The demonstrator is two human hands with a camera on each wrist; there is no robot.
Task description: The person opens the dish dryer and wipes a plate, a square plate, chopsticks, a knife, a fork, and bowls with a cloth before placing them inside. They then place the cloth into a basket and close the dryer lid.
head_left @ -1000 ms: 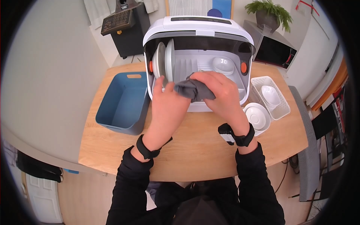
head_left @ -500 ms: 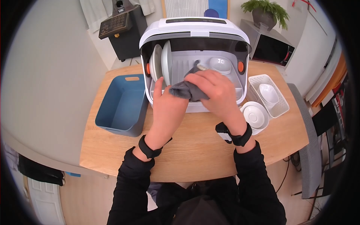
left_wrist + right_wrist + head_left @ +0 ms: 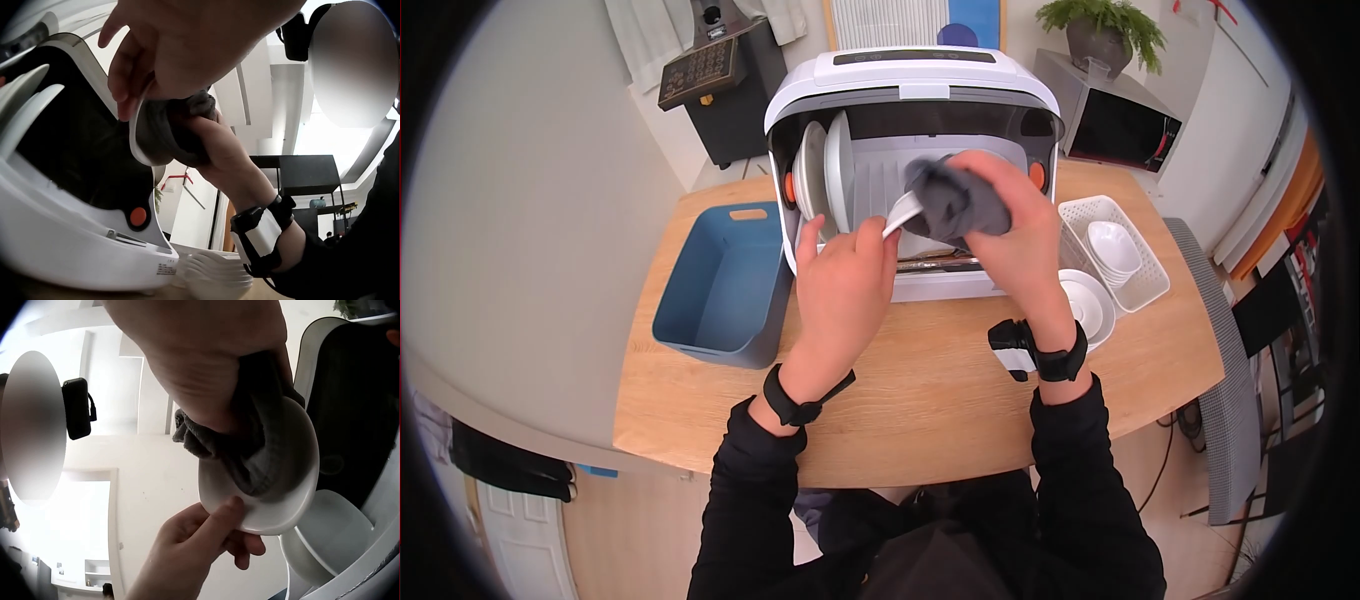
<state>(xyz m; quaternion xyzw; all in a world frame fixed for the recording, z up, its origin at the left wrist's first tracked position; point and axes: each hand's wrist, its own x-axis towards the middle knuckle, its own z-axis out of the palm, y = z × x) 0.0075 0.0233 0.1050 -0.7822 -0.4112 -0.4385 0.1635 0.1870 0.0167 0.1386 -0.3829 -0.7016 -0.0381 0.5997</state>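
With its rim pinched by the left hand (image 3: 845,285) above the counter (image 3: 920,410), toward the far edge, the glossy white rounded bowl (image 3: 278,511) is best turned gradually as the crumpled dark-grey fabric cloth (image 3: 958,203), gripped by the right hand (image 3: 1025,240), is pressed around inside.

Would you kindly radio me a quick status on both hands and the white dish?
Left hand pinching white dish by its rim. Right hand holding gray cloth against its inner face. Nothing seen in the way.

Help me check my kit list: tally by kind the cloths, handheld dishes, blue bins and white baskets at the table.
Grey cloth: 1
Handheld white dish: 1
Blue bin: 1
White basket: 1
Total: 4
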